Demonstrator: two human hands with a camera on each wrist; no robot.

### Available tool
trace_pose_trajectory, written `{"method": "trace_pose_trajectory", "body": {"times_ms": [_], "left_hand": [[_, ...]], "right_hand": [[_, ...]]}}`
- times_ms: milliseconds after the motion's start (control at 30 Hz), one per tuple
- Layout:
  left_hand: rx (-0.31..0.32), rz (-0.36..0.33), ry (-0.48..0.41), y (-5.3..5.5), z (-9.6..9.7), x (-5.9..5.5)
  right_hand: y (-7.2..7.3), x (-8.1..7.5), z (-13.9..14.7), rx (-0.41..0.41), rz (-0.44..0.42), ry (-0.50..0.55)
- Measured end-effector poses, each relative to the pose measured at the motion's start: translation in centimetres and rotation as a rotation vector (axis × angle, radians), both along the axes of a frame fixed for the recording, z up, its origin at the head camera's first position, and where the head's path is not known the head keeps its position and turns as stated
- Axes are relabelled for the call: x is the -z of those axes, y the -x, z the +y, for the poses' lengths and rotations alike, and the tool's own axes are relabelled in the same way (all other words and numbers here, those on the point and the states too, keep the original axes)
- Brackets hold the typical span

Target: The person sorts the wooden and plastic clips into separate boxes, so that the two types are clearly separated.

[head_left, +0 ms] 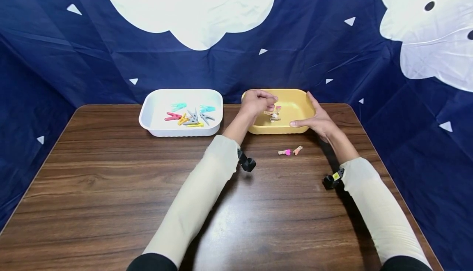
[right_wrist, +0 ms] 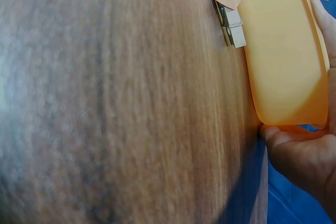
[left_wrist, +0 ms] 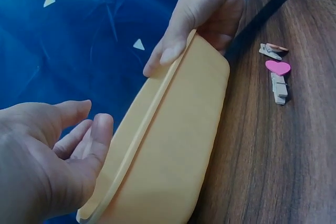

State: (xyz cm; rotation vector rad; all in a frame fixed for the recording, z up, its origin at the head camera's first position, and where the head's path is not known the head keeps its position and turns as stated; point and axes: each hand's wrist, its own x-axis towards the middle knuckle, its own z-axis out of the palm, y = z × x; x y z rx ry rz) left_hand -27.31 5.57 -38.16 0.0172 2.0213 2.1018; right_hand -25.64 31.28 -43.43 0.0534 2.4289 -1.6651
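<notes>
In the head view, my left hand (head_left: 260,103) is over the left part of the yellow bin (head_left: 292,129), fingers loosely bent. The left wrist view shows its thumb apart from the fingers, and I see nothing held. Below it, small wooden clothespins (head_left: 274,119) with heart decorations lie in the bin. My right hand (head_left: 320,121) grips the bin's right end, thumb at the front rim. On the table in front of the bin lie a clothespin with a pink heart (head_left: 287,152) and another with an orange-toned heart (head_left: 297,150).
Left of the yellow bin stands a white bin (head_left: 180,132) holding several colored plastic clothespins (head_left: 192,117). Both stand at the back of the brown wooden table (head_left: 111,189), against a dark blue cloth (head_left: 236,70).
</notes>
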Motion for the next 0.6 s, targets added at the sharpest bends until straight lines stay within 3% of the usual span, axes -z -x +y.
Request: {"method": "trace_pose_trajectory", "body": {"times_ms": [233,600], "left_hand": [[0.153,0.025,0.058,-0.8,-0.1,-0.1],[0.27,0.039,0.131,-2.4,0.1,-0.3]], "right_hand": [[0.0,0.1,0.1,-0.002,-0.007,-0.014],[-0.2,0.0,0.1,-0.004,-0.01,0.001]]}}
